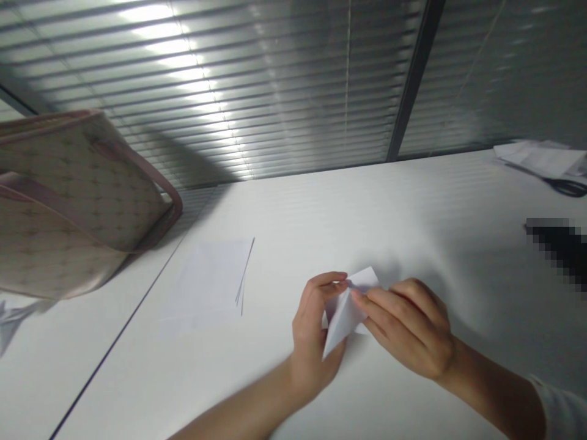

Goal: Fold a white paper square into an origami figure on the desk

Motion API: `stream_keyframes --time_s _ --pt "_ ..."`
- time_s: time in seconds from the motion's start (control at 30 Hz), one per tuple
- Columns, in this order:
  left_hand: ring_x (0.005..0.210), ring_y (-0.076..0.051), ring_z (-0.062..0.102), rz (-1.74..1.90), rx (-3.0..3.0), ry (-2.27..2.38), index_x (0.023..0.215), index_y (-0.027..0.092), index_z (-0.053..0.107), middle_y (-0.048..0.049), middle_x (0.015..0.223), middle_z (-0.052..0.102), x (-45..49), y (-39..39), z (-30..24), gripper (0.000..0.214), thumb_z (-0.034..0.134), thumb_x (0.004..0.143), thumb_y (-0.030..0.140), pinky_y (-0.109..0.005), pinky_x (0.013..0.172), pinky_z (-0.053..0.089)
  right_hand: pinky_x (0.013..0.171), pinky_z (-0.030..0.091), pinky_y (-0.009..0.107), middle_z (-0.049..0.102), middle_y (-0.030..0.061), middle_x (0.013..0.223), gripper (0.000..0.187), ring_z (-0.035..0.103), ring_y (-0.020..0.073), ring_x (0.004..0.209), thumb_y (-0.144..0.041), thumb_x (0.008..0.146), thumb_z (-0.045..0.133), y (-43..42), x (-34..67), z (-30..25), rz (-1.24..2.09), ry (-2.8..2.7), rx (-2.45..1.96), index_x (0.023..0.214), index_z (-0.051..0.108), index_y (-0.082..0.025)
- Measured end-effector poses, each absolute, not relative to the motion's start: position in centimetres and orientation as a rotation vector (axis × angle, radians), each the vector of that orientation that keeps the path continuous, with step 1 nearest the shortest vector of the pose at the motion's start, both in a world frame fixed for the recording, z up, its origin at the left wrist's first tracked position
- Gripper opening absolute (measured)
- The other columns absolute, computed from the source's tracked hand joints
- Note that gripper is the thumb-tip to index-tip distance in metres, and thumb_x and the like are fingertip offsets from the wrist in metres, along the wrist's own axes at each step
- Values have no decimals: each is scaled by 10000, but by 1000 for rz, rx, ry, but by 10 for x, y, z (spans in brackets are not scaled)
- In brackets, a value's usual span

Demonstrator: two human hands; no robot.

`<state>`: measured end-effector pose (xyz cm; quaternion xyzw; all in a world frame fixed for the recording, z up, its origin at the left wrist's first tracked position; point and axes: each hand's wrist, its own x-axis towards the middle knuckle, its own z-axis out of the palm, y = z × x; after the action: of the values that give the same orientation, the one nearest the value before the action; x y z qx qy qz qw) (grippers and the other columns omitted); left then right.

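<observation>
A folded piece of white paper [345,319] is held up between both hands, just above the white table. My left hand [310,333] is curled around its left side, fingertips at the upper edge and thumb low behind it. My right hand [410,324] pinches the paper's right side near the top with fingers pressed together. One sharp folded corner points down toward my left palm, and another flap sticks up between the hands. Parts of the paper are hidden behind the fingers.
Thin white paper sheets [211,275] lie on the table [284,214] left of my hands. A patterned bag [77,208] with pink handles stands at far left. Scissors [566,185] and papers [541,157] lie at the back right, near a blurred dark object [562,250]. Window blinds [293,91] border the back.
</observation>
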<state>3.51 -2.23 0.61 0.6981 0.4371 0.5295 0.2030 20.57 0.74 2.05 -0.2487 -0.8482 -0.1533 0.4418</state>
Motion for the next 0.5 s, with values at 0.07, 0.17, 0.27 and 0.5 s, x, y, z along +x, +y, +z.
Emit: stream_keyframes --time_s 0.07,0.17,0.27,0.5 --pt "1015 -221 585 1497 1928 1244 1097 219 561 -80 1115 585 35 -21 9 235 555 871 152 -327 777 496 597 492 344 751 42 859 322 589 182 650 -152 824 644 6 204 19 -356 -2101 -633 1145 644 -182" --pt "999 -209 587 1525 1898 1269 1102 213 554 -80 1121 575 32 -18 10 220 558 887 164 -306 752 494 650 502 360 733 80 933 322 610 199 741 -263 884 563 6 202 22 -92 -2093 -619 1182 617 -156" --pt "1013 -226 586 1538 1924 1225 1102 216 565 -87 1117 584 26 -15 7 211 568 891 218 -331 778 491 716 504 367 699 85 934 269 619 196 829 -242 943 458 11 202 28 341 -2004 -671 1131 637 -174" --pt "1053 -255 574 1492 2017 1115 1178 232 564 -111 1156 584 18 -15 -2 270 551 913 284 -391 842 489 733 474 358 684 24 863 159 617 186 821 -235 851 646 22 204 29 510 -1984 -731 1003 691 -251"
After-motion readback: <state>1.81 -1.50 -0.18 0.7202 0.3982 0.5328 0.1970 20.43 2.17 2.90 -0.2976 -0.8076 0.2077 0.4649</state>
